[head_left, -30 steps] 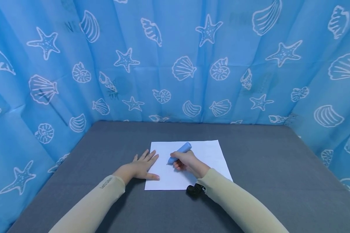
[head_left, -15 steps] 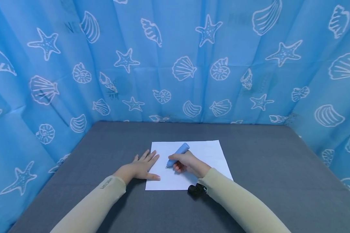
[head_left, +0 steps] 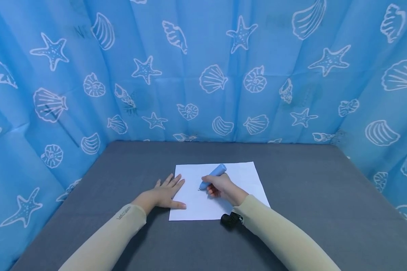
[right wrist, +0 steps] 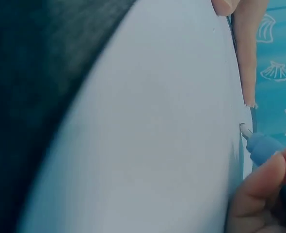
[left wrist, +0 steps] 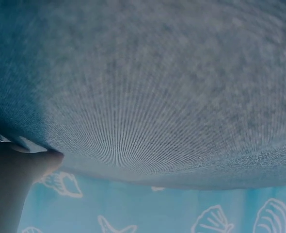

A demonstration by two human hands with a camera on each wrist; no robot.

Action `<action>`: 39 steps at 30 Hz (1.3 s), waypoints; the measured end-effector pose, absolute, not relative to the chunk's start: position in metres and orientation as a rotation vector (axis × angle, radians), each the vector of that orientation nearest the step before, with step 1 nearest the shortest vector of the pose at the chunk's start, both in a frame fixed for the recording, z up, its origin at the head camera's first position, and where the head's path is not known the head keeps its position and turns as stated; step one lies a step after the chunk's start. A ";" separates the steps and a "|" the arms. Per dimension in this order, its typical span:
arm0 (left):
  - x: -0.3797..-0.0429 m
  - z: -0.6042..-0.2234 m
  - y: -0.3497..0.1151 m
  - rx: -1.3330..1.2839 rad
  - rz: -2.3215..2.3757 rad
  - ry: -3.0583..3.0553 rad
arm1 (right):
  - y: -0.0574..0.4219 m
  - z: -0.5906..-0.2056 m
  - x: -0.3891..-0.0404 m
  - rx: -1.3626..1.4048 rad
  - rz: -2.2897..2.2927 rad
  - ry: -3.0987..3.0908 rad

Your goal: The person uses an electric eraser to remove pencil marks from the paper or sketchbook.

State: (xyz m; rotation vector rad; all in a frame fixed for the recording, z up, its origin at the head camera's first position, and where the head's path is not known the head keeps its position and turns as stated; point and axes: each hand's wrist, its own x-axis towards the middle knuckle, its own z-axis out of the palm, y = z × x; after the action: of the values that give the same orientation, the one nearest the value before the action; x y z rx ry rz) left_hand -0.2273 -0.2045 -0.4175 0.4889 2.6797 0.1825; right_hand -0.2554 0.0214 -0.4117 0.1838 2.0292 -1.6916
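Note:
A white sheet of paper [head_left: 190, 210] lies on the grey table. Spread flat, my left hand [head_left: 163, 194] rests across its left edge, thumb and fingertips on the sheet. My right hand [head_left: 222, 186] grips a thick blue pen [head_left: 218, 170] with a narrow tip, slanting up to the right. In the right wrist view the tip of the pen [right wrist: 263, 147] meets the far part of the paper [right wrist: 148, 111], with the left hand [right wrist: 248, 48] beyond it. The left wrist view shows part of the left hand [left wrist: 17, 179] low at the left, mostly in shadow.
The grey cloth-covered table [head_left: 308, 180] extends around the sheet on every side. A blue curtain [head_left: 196, 49] printed with white shells and starfish hangs behind it and at both sides. A black wrist camera [head_left: 228, 220] sits beneath the right wrist.
The right hand and pen first shifted slightly left and toward the body, then right and a little away across the sheet. The left hand has stayed put.

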 end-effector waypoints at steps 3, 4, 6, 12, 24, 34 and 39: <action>-0.227 -0.418 -0.205 0.485 0.196 2.678 | 0.024 -0.412 -0.256 0.199 -1.716 2.038; -0.227 -0.419 -0.205 0.484 0.200 2.679 | 0.025 -0.412 -0.256 0.200 -1.732 2.040; -0.227 -0.419 -0.205 0.490 0.216 2.678 | 0.028 -0.412 -0.257 0.210 -1.766 2.025; -0.227 -0.420 -0.205 0.501 0.218 2.684 | 0.036 -0.412 -0.259 0.191 -1.794 1.930; -0.229 -0.420 -0.203 0.517 0.218 2.682 | 0.031 -0.413 -0.256 0.238 -1.778 1.999; -0.229 -0.420 -0.203 0.536 0.223 2.681 | 0.036 -0.412 -0.256 0.258 -1.759 2.048; -0.227 -0.419 -0.206 0.529 0.227 2.692 | 0.027 -0.413 -0.255 0.194 -1.753 2.007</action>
State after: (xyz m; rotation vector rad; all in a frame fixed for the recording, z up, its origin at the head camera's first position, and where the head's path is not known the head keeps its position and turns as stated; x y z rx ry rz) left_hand -0.2267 -0.2055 -0.4193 0.5287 2.6920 0.2272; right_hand -0.2546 0.0269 -0.4131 0.1942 2.0070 -1.7530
